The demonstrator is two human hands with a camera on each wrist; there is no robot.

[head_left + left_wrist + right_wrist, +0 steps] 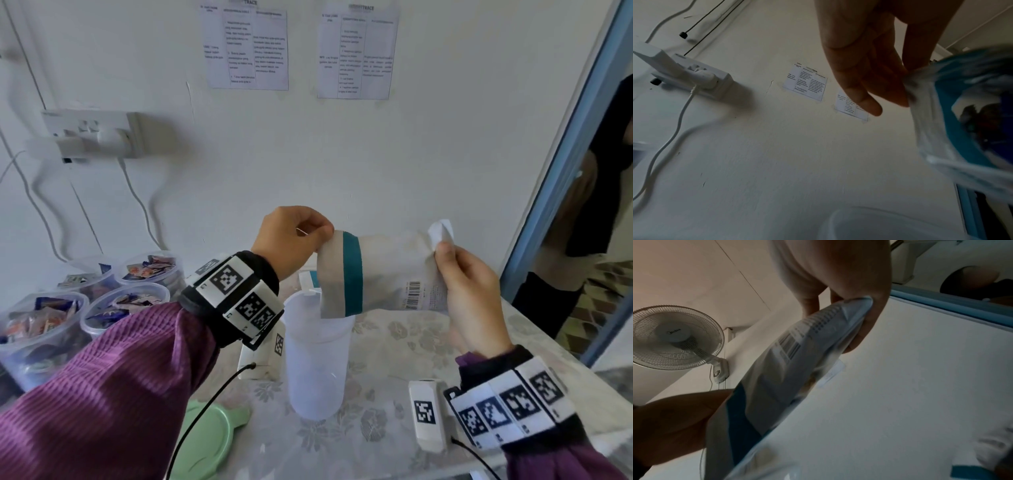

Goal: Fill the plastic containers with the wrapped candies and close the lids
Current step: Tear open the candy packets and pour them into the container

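Ribbed purple sleeves [102,394], black wristbands [236,298] with white square-code tags, thin black cables [205,407]

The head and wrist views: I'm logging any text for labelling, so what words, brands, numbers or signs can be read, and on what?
"TRACE": end of the header on the left wall sheet; the rest is blurred.
"TRACE": header end on the right wall sheet; body unreadable.
"Midea", faintly: hub of the wall fan.
Candy bag: barcode and print too small.
Wrist tags: coded squares only.

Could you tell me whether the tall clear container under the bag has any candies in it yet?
Empty, it seems: the clear container shows no candies through its wall, though the bag hangs tipped over its open mouth.
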